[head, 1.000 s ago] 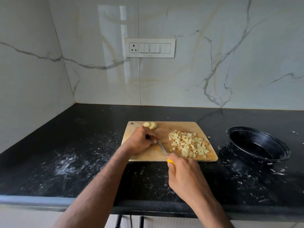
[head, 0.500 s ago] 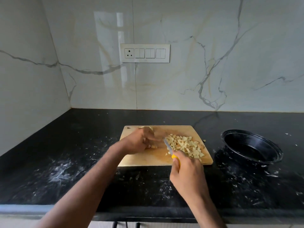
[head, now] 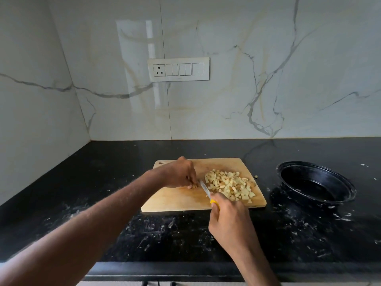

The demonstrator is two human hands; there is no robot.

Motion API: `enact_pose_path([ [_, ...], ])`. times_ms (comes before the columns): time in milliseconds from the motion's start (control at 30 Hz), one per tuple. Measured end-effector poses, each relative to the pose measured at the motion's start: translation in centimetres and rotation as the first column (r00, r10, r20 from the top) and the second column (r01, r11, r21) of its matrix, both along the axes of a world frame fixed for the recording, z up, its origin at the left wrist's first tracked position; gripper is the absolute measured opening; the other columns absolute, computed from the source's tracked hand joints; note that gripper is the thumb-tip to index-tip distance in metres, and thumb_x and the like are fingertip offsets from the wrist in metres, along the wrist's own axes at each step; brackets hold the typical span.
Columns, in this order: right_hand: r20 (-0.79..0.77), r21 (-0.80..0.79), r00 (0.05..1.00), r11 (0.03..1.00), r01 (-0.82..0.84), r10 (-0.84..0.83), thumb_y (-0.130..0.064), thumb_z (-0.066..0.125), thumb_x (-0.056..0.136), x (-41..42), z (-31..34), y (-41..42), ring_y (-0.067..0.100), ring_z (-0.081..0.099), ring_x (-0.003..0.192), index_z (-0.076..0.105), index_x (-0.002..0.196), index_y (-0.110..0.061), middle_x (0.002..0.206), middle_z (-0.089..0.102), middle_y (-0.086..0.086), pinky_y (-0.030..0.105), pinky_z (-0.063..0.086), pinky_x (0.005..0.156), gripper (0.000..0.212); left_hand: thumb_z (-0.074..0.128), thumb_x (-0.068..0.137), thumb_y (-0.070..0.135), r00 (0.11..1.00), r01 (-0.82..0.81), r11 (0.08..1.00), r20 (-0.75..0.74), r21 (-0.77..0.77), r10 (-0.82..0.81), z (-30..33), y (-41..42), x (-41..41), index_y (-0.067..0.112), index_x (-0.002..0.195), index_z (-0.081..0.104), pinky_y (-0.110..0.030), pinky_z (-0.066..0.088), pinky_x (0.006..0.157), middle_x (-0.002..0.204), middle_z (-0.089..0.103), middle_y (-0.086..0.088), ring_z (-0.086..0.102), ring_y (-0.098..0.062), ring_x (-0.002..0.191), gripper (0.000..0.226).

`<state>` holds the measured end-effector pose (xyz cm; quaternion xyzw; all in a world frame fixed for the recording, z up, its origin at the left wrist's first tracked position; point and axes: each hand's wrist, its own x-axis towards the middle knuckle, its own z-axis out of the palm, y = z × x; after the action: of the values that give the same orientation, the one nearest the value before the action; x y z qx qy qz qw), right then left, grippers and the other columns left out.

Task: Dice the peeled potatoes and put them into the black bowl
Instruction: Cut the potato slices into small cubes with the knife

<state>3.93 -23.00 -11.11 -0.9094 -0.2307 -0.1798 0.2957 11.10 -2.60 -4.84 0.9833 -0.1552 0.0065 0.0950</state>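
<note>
Gripping a knife point(head: 204, 187) on a board point(head: 185, 200), fingers work over black counter point(head: 103, 182) beneath marble wall point(head: 268, 58).

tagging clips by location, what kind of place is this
Most likely a home kitchen: a black stone countertop meets marble-look wall panels bearing a socket and switch plate, and diced potato lies on a wooden cutting board.

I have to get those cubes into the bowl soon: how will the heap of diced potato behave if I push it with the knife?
The diced potato is loose small cubes, so it will likely scatter rather than slide together. One bit already lies off the cutting board. Cut faces probably cling damply.
</note>
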Motion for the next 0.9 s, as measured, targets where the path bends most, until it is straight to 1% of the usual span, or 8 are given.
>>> enact_pose_path([
  [67,0.008,-0.006,1.000,1.000,-0.007,0.007,-0.029,0.050,0.101,0.1,-0.1,0.1,0.008,0.055,0.071,0.060,0.130,-0.028,0.086,0.068,-0.007,0.014,0.044,0.061,0.031,0.073,0.085,0.003,0.996,-0.081,0.996,0.026,-0.028,0.081,-0.4,-0.9,0.0,0.008,0.099,0.079,-0.019,0.058,0.074,0.093,0.077,-0.002,0.071,-0.011,0.079,0.016],
  [133,0.001,-0.011,1.000,1.000,-0.020,0.020,-0.027,0.053,0.099,0.1,-0.2,0.2,0.007,0.059,0.066,0.061,0.129,-0.028,0.082,0.069,-0.008,0.013,0.048,0.060,0.031,0.073,0.086,0.008,0.982,-0.182,0.983,0.047,-0.024,0.182,-0.9,-2.0,-0.1,0.009,0.096,0.080,-0.034,0.062,0.074,0.089,0.077,-0.002,0.072,-0.015,0.077,0.012],
  [200,-0.009,-0.024,1.000,0.999,-0.027,0.026,-0.025,0.055,0.097,0.0,-0.2,0.3,0.005,0.056,0.060,0.062,0.128,-0.026,0.079,0.067,-0.009,0.011,0.045,0.055,0.031,0.071,0.088,0.012,0.961,-0.267,0.964,0.078,-0.005,0.267,-1.2,-2.7,-0.3,0.008,0.096,0.079,-0.037,0.062,0.075,0.092,0.076,-0.004,0.071,-0.020,0.080,0.012],
  [300,-0.004,-0.034,0.999,0.999,-0.041,0.040,-0.020,0.058,0.095,-0.4,0.1,0.2,0.003,0.047,0.051,0.064,0.123,-0.022,0.070,0.058,-0.011,0.007,0.032,0.044,0.028,0.072,0.085,0.012,0.960,-0.275,0.961,0.065,0.004,0.274,-0.9,-2.2,-0.5,0.010,0.096,0.080,-0.032,0.060,0.075,0.094,0.077,-0.004,0.071,-0.020,0.083,0.014],
  [400,0.010,-0.052,0.999,0.997,-0.052,0.052,-0.019,0.057,0.096,-0.7,0.2,0.2,0.004,0.047,0.053,0.063,0.127,-0.021,0.076,0.064,-0.008,0.007,0.026,0.041,0.031,0.073,0.084,0.009,0.958,-0.282,0.958,0.032,-0.054,0.284,-0.1,0.0,-0.9,0.017,0.108,0.079,-0.013,0.047,0.066,0.103,0.075,0.002,0.064,-0.012,0.081,0.026],
  [567,0.001,-0.079,0.998,0.995,-0.058,0.058,-0.020,0.056,0.097,-0.6,0.1,0.3,0.008,0.066,0.066,0.060,0.133,-0.020,0.082,0.070,-0.005,0.012,0.048,0.055,0.037,0.082,0.076,0.008,0.968,-0.248,0.954,-0.006,-0.166,0.251,-0.6,2.0,-1.9,0.027,0.098,0.081,-0.025,0.056,0.082,0.092,0.077,0.010,0.068,-0.007,0.085,0.029],
  [767,0.021,-0.096,0.999,0.994,-0.047,0.050,-0.021,0.057,0.096,-0.7,0.0,0.5,0.008,0.067,0.069,0.059,0.133,-0.020,0.085,0.071,-0.004,0.019,0.058,0.062,0.037,0.088,0.074,0.013,0.950,-0.282,0.911,0.042,-0.299,0.308,-1.7,0.7,-2.2,0.017,0.097,0.081,-0.017,0.055,0.076,0.089,0.076,0.006,0.068,-0.007,0.081,0.024],
  [900,0.026,-0.110,0.998,0.993,-0.054,0.057,-0.019,0.057,0.096,-0.5,-0.2,0.6,0.009,0.068,0.071,0.058,0.134,-0.019,0.086,0.071,-0.004,0.022,0.059,0.064,0.038,0.086,0.078,0.015,0.936,-0.321,0.894,0.042,-0.313,0.351,-2.0,0.1,-2.1,0.015,0.095,0.081,-0.014,0.051,0.066,0.088,0.075,0.004,0.067,-0.010,0.079,0.018],
])
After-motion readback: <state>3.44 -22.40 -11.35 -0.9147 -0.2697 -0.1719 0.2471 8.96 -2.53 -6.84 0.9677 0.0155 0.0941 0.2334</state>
